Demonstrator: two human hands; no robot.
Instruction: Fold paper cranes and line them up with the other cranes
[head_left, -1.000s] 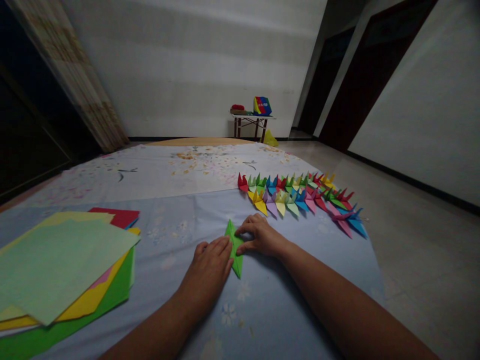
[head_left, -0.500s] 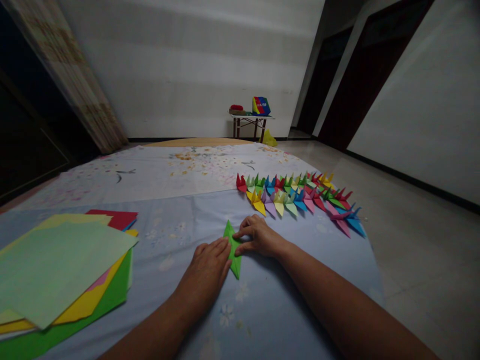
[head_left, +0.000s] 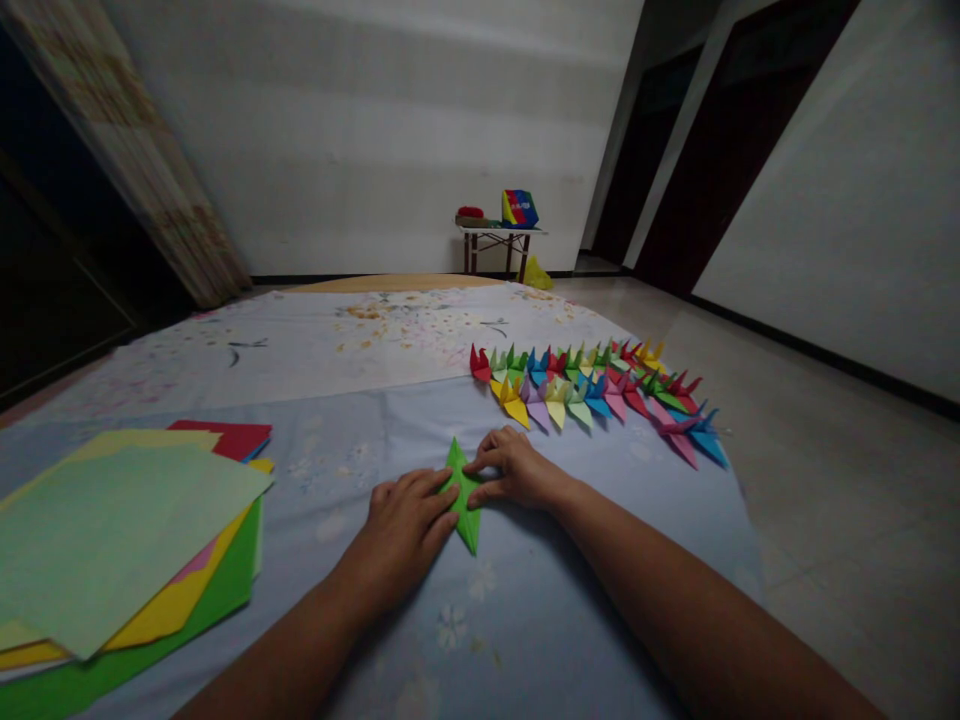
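Note:
A narrow green folded paper (head_left: 465, 505), diamond-shaped, lies flat on the blue part of the tablecloth (head_left: 300, 560). My left hand (head_left: 405, 525) rests at its left edge with the fingers apart, the fingertips touching the paper. From the right, my right hand (head_left: 514, 470) touches the opposite edge with thumb and forefinger, a gap showing between them. Both hands press on the paper and neither lifts it.
Loose coloured sheets (head_left: 135, 530) lie stacked at the left. Several folded paper cranes (head_left: 577, 400) stand in rows at the right, beyond my right hand. Against the far wall is a small table (head_left: 499, 231) with a colourful box (head_left: 519, 208).
My left hand has slid slightly left, and its fingers have spread more, uncovering some of the paper's left edge. My right hand keeps its place on the paper.

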